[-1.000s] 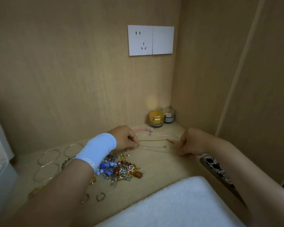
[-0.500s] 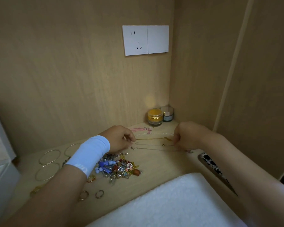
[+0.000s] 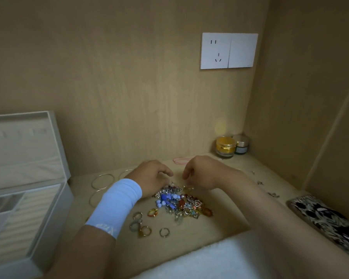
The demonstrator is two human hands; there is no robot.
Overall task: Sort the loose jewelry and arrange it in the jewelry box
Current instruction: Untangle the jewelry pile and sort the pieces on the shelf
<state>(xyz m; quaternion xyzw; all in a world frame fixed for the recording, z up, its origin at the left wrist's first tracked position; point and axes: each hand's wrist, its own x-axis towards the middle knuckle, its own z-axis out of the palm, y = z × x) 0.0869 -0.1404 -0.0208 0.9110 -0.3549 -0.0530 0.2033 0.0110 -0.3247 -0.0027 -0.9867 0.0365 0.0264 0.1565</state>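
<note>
At far left the open jewelry box (image 3: 52, 218) stands with thin bangles (image 3: 102, 181) just beside it. Next, the left hand (image 3: 151, 178) and right hand (image 3: 201, 174) curl their fingers down onto the far edge of the loose jewelry pile (image 3: 179, 205); whether either pinches a piece cannot be told.

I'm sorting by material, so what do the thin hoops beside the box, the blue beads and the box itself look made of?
The thin hoops look like silvery metal wire: slim, with bright glints. The blue beads seem plastic or glass, opaque and smooth; too blurred to decide. The jewelry box looks wrapped in matte off-white leatherette or fabric: no shine.
</note>
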